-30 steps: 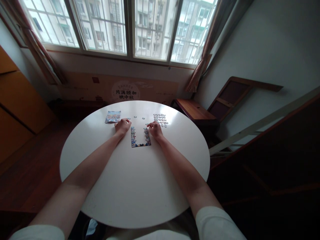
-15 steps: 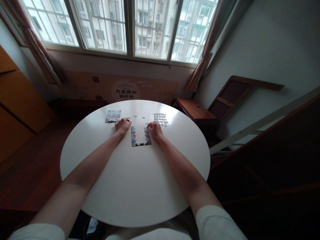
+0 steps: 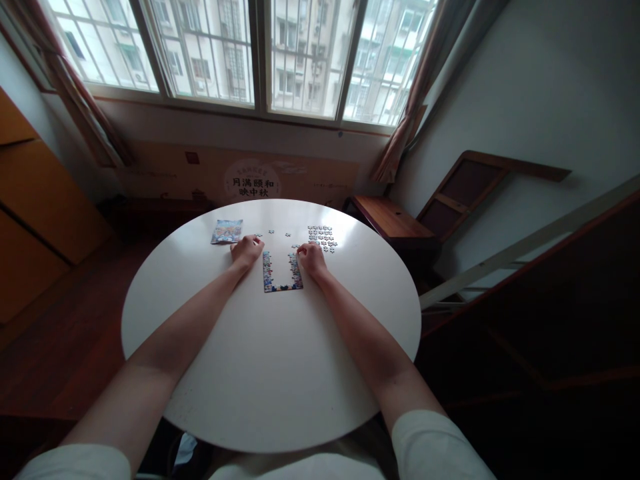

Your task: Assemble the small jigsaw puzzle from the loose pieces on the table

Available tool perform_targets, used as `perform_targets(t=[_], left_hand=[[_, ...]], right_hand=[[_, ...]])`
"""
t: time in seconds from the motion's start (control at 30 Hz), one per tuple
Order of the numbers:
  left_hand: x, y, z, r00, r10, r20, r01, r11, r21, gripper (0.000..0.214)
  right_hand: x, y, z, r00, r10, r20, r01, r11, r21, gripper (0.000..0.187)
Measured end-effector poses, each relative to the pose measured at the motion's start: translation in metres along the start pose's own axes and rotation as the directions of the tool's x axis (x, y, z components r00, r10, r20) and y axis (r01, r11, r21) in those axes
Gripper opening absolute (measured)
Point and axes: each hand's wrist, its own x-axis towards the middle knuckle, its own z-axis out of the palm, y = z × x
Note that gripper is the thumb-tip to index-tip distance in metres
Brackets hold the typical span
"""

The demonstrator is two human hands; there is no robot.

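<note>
A U-shaped run of joined jigsaw pieces (image 3: pixel 283 289) lies on the white table, its left, right and near sides linked and its far side open. My right hand (image 3: pixel 312 259) is closed beside the top of the right side, fingertips pinched together; whatever they hold is too small to make out. To the left of the U, my left hand (image 3: pixel 246 251) rests with curled fingers close to the top of the left side, and their contents are hidden. A loose piece (image 3: pixel 295 246) lies just beyond the right fingertips.
Several loose pieces (image 3: pixel 321 235) are laid in rows at the right, beyond my right hand. Single pieces (image 3: pixel 271 232) lie past the U. A printed picture packet (image 3: pixel 227 231) is at the back left of the round table (image 3: pixel 270 373). A wooden chair (image 3: pixel 395 220) stands behind it.
</note>
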Motion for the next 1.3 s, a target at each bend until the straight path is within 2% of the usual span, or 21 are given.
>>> perform_targets(t=[0.8, 1.07, 1.2, 1.3], left_hand=[[-0.002, 0.001, -0.001, 1.000, 0.007, 0.011, -0.007, 1.000, 0.022, 0.026], [-0.004, 0.003, -0.001, 1.000, 0.017, 0.026, -0.017, 1.000, 0.022, 0.025], [-0.003, 0.002, 0.000, 0.999, 0.026, 0.021, -0.026, 0.999, 0.019, 0.025], [-0.002, 0.001, 0.003, 1.000, 0.024, 0.016, -0.025, 1.000, 0.019, 0.025]], right_hand=[[-0.001, 0.001, 0.001, 0.999, -0.032, 0.016, 0.033, 0.999, -0.014, 0.027], [0.008, -0.005, -0.002, 0.998, -0.062, -0.034, 0.061, 0.998, -0.024, 0.034], [0.024, -0.011, -0.005, 0.999, -0.010, 0.042, 0.012, 0.998, -0.056, 0.037], [0.033, -0.015, -0.005, 0.989, 0.000, 0.149, 0.025, 0.987, -0.162, 0.038]])
